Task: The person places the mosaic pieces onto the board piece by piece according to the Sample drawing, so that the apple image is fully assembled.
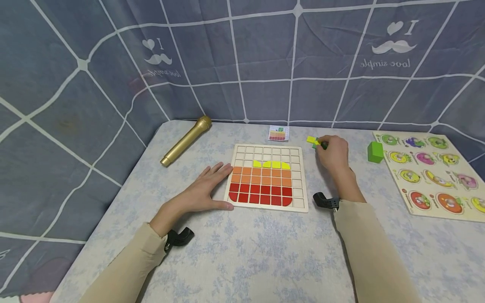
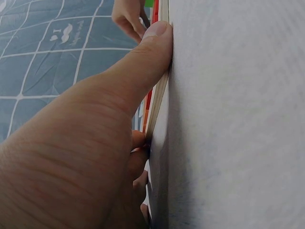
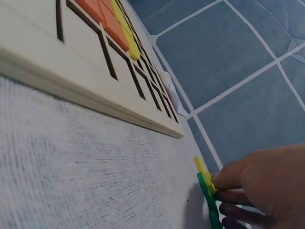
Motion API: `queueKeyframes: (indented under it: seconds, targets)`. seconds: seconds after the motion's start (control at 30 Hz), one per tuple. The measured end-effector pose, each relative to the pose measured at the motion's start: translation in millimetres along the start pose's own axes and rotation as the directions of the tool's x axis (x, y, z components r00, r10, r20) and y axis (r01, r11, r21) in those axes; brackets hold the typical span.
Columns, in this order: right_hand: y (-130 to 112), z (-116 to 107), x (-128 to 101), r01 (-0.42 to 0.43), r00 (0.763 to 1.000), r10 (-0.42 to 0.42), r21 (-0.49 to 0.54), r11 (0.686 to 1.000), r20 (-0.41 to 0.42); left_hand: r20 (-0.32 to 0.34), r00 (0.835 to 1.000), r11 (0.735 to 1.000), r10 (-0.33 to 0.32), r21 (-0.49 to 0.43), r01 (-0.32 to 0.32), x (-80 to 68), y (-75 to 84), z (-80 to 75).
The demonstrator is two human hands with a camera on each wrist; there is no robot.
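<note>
A wooden grid board (image 1: 299, 202) lies mid-table, with red tiles (image 1: 265, 190), orange tiles (image 1: 261, 176) and a short row of yellow tiles (image 1: 272, 164) set in its squares. My left hand (image 1: 197, 191) rests at the board's left side, fingers spread, thumb against the near corner. In the left wrist view the thumb (image 2: 152, 43) presses the board's edge. Right of the board, the fingers of my right hand (image 1: 334, 155) pinch a small cluster of yellow and green tiles (image 3: 206, 183), a shadow falling on the cloth beside it. My palm hides part of this cluster.
A small picture card (image 1: 278, 133) lies behind the board. The gold microphone (image 1: 185, 141) is at the back left. To the right stand a green block (image 1: 375, 152) and a fruit puzzle board (image 1: 435, 172). A grey-blue checked curtain (image 1: 265, 50) rises along the table's back edge.
</note>
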State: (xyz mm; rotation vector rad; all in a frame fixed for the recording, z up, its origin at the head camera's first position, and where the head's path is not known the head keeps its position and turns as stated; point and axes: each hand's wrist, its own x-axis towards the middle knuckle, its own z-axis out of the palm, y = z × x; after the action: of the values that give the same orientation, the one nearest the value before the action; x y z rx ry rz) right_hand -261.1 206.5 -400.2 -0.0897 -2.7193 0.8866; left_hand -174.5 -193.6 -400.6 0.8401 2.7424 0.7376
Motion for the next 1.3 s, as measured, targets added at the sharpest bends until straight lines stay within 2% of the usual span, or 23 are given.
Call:
queueKeyframes:
  seconds: [0.23, 0.63, 0.93, 1.1, 1.3]
  targets:
    - [-1.6, 6.5, -0.5, 0.033, 0.998, -0.033, -0.002, 0.999, -0.051, 0.003, 1.000, 1.000, -0.009, 0.001, 0.009, -0.4, -0.5, 0.5]
    - [-8.5, 15.6, -1.4, 0.060, 0.996, -0.059, 0.017, 0.998, -0.068, 0.001, 1.000, 1.000, -0.006, -0.003, 0.006, -0.6, 0.2, -0.2]
    - [-3.7, 13.4, -0.3, 0.181, 0.983, -0.181, -0.003, 0.983, 0.008, 0.004, 1.000, 1.000, -0.007, -0.002, 0.007, -0.8, -0.5, 0.6]
    - [-4.0, 15.9, 1.2, 0.207, 0.978, -0.208, 0.024, 0.978, 0.011, -0.003, 1.000, 1.000, -0.006, 0.003, 0.006, -0.2, -1.0, 1.3]
    - [-7.0, 18.8, 0.8, 0.220, 0.971, -0.217, -0.020, 0.975, 0.102, 0.000, 1.000, 1.000, -0.007, 0.007, 0.007, 0.3, 1.6, 1.0]
